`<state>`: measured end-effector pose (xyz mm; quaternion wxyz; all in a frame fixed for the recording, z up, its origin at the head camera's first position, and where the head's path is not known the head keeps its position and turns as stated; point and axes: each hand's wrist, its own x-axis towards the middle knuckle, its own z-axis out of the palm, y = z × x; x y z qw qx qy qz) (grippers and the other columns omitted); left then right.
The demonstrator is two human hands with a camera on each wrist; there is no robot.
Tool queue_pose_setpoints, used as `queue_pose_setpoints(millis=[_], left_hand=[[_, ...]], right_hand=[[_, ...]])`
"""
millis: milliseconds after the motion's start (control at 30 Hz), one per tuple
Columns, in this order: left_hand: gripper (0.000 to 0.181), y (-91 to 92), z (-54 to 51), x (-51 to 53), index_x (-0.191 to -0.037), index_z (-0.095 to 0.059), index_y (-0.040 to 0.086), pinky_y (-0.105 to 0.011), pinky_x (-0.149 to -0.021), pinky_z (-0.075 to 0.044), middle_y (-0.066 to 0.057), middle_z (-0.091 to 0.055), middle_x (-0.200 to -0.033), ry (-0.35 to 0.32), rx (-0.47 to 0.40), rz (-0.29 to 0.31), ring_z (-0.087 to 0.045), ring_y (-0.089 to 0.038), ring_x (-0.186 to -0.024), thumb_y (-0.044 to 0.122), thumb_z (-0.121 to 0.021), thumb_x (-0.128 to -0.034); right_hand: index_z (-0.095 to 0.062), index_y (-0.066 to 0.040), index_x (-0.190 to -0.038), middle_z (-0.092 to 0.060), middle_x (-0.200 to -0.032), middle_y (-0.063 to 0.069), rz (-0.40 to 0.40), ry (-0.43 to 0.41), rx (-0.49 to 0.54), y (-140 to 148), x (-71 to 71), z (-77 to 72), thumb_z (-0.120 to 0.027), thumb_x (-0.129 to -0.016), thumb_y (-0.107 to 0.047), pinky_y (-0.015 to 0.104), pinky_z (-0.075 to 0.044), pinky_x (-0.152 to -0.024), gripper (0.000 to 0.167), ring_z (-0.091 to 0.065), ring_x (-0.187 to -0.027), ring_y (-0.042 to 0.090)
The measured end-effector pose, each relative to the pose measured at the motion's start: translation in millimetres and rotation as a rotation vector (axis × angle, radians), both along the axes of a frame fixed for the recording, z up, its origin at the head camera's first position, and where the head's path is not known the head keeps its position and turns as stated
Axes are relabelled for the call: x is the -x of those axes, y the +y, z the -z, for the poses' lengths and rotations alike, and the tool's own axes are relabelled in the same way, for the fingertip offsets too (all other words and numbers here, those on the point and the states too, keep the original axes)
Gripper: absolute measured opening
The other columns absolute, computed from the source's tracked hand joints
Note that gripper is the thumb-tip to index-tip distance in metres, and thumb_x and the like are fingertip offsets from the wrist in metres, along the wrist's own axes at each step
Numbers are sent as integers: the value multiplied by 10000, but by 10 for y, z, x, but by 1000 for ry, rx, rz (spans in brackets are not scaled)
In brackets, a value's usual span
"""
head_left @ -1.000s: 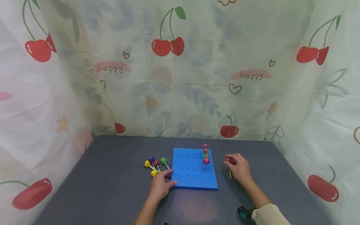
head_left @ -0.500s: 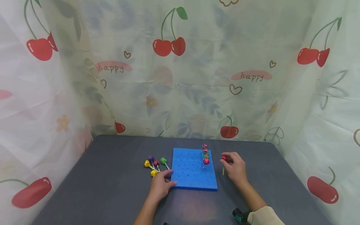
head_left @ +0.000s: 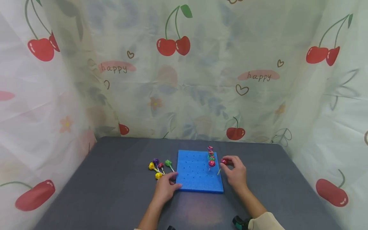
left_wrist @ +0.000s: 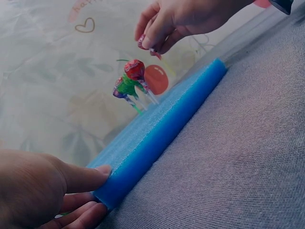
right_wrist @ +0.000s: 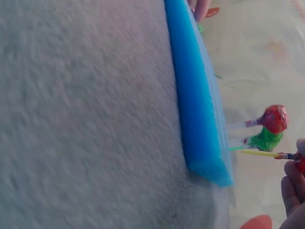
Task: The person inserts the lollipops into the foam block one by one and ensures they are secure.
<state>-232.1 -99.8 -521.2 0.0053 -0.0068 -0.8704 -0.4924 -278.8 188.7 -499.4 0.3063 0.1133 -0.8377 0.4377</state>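
A blue foam board (head_left: pixel 198 184) with small holes lies on the table, several lollipops (head_left: pixel 211 163) standing in a row along its right side. My left hand (head_left: pixel 165 188) grips the board's near left edge; in the left wrist view the thumb (left_wrist: pixel 90 177) rests on top and the fingers are at the side. My right hand (head_left: pixel 236 171) pinches a red lollipop (head_left: pixel 223 161) by its head, beside the board's right edge. Its yellowish stick (right_wrist: pixel 259 153) points at the board's side and slants down in the head view.
Left of the board lie loose lollipops: a green one (head_left: pixel 168 163), a purple one (head_left: pixel 156 161), a red one (head_left: pixel 161 165) and two yellow ones (head_left: pixel 151 165). A patterned curtain (head_left: pixel 184 105) hangs behind the dark table (head_left: pixel 115 179).
My right hand has moved left with the red lollipop, closer to the row in the board, and the stick has gone from near upright to slanted. My left hand stays at the board's edge.
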Motion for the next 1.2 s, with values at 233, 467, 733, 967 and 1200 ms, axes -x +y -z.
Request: queue_pose_setpoints(millis=[233, 467, 733, 967, 1200], left_hand=[[464, -9, -5, -5, -1296, -625, 121, -313, -671, -495, -95, -632, -1160, -6, 4, -4, -541, -186, -811, 171, -763, -855], [463, -5, -12, -16, -1299, -623, 121, -312, -676, -498, -97, -630, -1152, -14, 1, -8, -541, -185, -808, 168, -759, -859], [469, 3, -10, -18, -1303, -619, 121, -314, -677, -502, -101, -629, -1158, -12, 3, -9, -542, -183, -809, 171, -760, -858], [465, 7, -16, -13, -1301, -620, 114, -314, -670, -493, -99, -630, -1159, -5, 1, -1, -539, -183, -807, 165, -757, -860], [461, 6, -19, -9, -1298, -619, 97, -315, -652, -482, -104, -630, -1142, 3, -7, 6, -540, -185, -788, 143, -756, -860]], right_hand=[[-658, -110, -1021, -611, -992, 1, 14, -49, 0, -81, -38, 55, -781, -824, -66, 333, -535, -814, 236, -629, -917, 132], [-650, -111, -1021, -612, -988, -1, 9, -57, -5, -121, -72, 88, -784, -821, -63, 328, -530, -824, 245, -632, -919, 131], [-655, -119, -998, -609, -978, -20, -7, -9, -25, -141, -63, 154, -800, -791, -23, 330, -537, -808, 270, -633, -906, 114], [-657, -100, -1001, -611, -980, -9, -53, 84, -72, -136, -77, 164, -810, -767, 7, 232, -514, -808, 300, -630, -896, 142], [-667, -74, -1014, -621, -995, 11, -88, 136, -95, -114, -83, 179, -796, -781, 10, 166, -482, -819, 280, -638, -895, 165]])
